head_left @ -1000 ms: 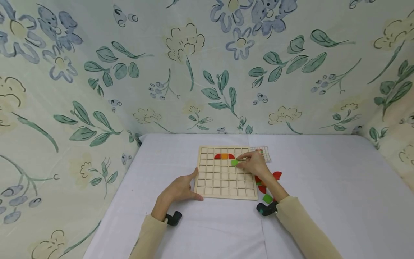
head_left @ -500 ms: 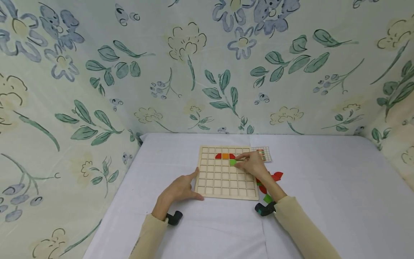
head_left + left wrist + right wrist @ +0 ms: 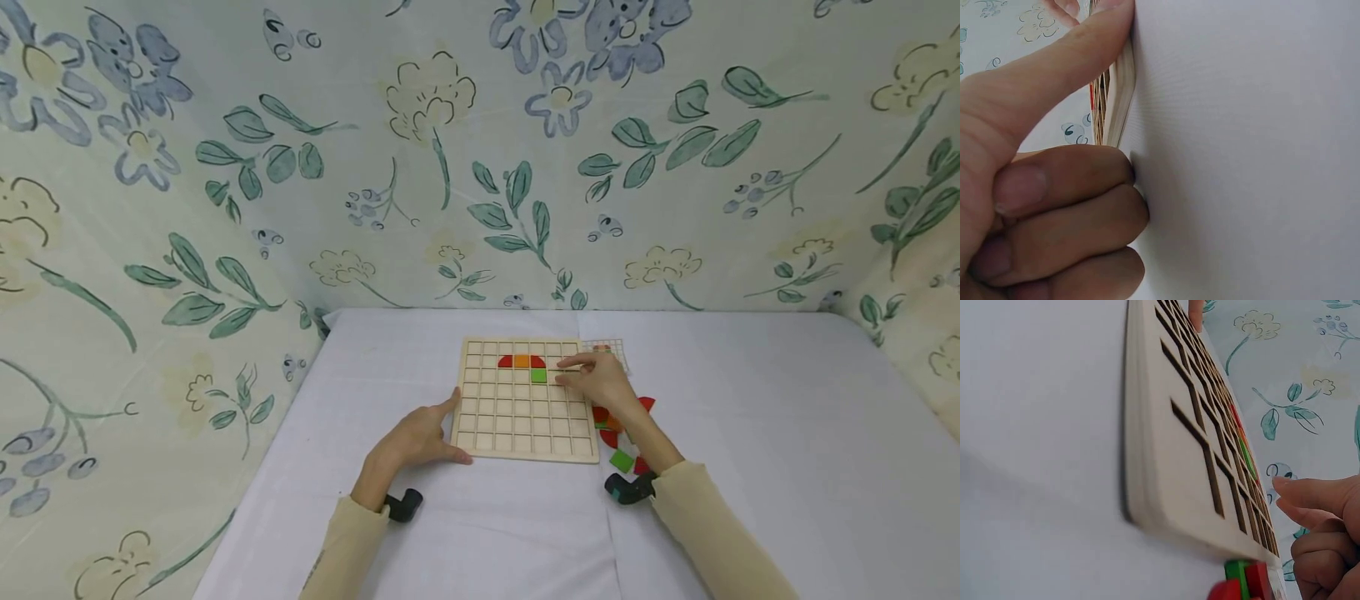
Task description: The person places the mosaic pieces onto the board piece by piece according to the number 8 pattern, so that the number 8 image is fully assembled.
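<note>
A wooden grid board (image 3: 525, 457) lies on the table, and my left hand (image 3: 416, 437) holds its near left corner, thumb on the front edge, index finger on the left side. In the left wrist view the other fingers of this hand (image 3: 1066, 219) are curled. A green square (image 3: 538, 376) sits in a cell under the right one of two red pieces (image 3: 506, 362), which flank an orange square (image 3: 522, 362). Just right of the green square is my right hand (image 3: 596, 383), thumb and index finger apart with nothing between them, also in the right wrist view (image 3: 1325, 525).
Loose red, orange and green pieces (image 3: 622, 460) lie right of the board, partly under my right forearm. A small gridded pattern card (image 3: 618, 354) is behind my right hand. The white cloth (image 3: 750, 417) covers the table up to a floral curtain (image 3: 450, 233).
The green square, held by my right hand earlier, has moved slightly left into its cell and been let go. My right hand has drawn back to the right; my left hand has stayed put.
</note>
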`<state>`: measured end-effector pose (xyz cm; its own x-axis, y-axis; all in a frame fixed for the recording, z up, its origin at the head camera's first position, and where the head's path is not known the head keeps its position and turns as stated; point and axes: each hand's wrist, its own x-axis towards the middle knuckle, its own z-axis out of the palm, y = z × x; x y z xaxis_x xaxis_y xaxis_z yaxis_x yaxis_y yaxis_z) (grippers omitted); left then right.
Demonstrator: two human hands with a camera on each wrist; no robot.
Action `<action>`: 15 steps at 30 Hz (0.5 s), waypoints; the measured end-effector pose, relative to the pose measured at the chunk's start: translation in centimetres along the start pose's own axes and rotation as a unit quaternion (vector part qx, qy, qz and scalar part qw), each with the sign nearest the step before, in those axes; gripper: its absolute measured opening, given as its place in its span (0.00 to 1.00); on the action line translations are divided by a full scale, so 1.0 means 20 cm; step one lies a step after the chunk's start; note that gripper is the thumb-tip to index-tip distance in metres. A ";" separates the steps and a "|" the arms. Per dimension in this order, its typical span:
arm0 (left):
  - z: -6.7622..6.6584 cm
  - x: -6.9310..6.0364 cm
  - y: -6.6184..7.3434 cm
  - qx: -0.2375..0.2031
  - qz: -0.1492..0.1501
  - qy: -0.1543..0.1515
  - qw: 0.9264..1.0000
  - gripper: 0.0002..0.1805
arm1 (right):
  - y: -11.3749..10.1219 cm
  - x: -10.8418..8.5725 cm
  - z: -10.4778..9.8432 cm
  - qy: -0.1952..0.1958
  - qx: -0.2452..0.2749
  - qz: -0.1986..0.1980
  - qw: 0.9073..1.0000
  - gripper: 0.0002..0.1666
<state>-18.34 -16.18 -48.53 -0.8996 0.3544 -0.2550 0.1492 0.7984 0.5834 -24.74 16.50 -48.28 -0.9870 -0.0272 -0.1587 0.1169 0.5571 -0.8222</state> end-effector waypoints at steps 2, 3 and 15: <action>0.00 0.00 0.00 -0.002 0.001 -0.001 1.000 0.67 | 0.03 -0.03 -0.05 0.002 -0.004 -0.006 1.000 0.19; 0.00 0.00 0.00 -0.004 0.002 -0.002 1.000 0.67 | 0.04 -0.04 -0.07 0.002 -0.006 -0.010 1.000 0.19; -0.01 0.00 0.01 -0.008 0.003 -0.004 1.000 0.66 | 0.24 -0.20 -0.28 0.023 -0.044 0.010 0.999 0.23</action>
<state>-18.32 -16.16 -48.37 -0.8959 0.3623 -0.2572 0.1478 0.7890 0.5963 -20.84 23.97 -48.55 -0.9888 0.0226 -0.1472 0.1286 0.6286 -0.7670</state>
